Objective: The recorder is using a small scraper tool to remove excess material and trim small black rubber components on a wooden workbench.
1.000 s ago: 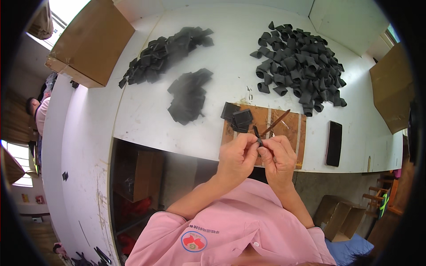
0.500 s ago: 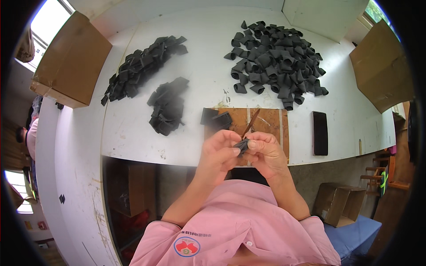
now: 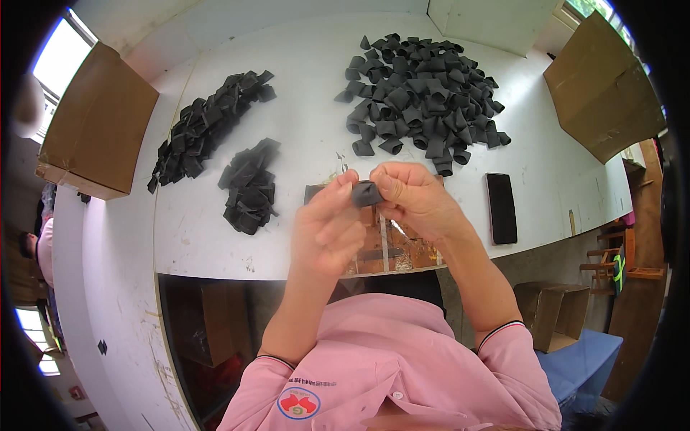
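Note:
Between my two hands is a small dark grey fabric tube piece (image 3: 366, 193), held up over the brown board (image 3: 410, 260). My left hand (image 3: 327, 228) pinches its left edge with thumb and fingertips. On the opposite edge, the thumb and fingers of my right hand (image 3: 417, 199) are closed. Its rounded, folded side shows between the fingertips. A narrow dark strip (image 3: 379, 254) lies on the board below; I cannot tell if it is the pointed brown tool seen earlier. Beyond my right hand spreads a large pile of similar open tube pieces (image 3: 424, 93).
Two heaps of flat dark pieces, a long one (image 3: 208, 126) and a smaller one (image 3: 248, 188), lie on the left of the white table. A black phone (image 3: 502, 208) rests at the right. Cardboard boxes stand at the left (image 3: 100, 122) and right (image 3: 604, 86).
Both hands have lifted away from me with the fabric piece, which now looks rounded and opened out. The brown tool no longer sticks up beside the fingers. The view has shifted slightly.

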The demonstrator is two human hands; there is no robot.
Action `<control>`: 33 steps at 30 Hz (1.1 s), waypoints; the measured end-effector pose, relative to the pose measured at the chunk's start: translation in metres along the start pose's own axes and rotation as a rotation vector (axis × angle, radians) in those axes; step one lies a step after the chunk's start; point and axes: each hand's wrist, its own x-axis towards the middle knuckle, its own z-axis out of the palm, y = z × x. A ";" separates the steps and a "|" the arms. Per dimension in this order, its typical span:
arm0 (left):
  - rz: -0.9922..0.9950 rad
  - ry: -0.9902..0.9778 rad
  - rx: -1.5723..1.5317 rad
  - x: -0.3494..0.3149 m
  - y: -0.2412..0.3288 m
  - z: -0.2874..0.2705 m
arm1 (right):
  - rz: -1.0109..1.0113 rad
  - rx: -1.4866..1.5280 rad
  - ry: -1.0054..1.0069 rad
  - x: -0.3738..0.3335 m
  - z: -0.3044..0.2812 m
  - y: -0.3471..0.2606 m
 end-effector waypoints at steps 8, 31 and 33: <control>-0.067 0.051 -0.097 -0.005 -0.005 0.001 | -0.006 -0.089 -0.017 -0.005 -0.001 0.001; 0.718 0.075 0.993 0.004 -0.018 0.013 | -0.900 -1.202 0.415 -0.015 0.021 0.011; 0.667 0.061 0.827 0.003 -0.017 0.010 | -0.899 -1.201 0.416 -0.014 0.022 0.004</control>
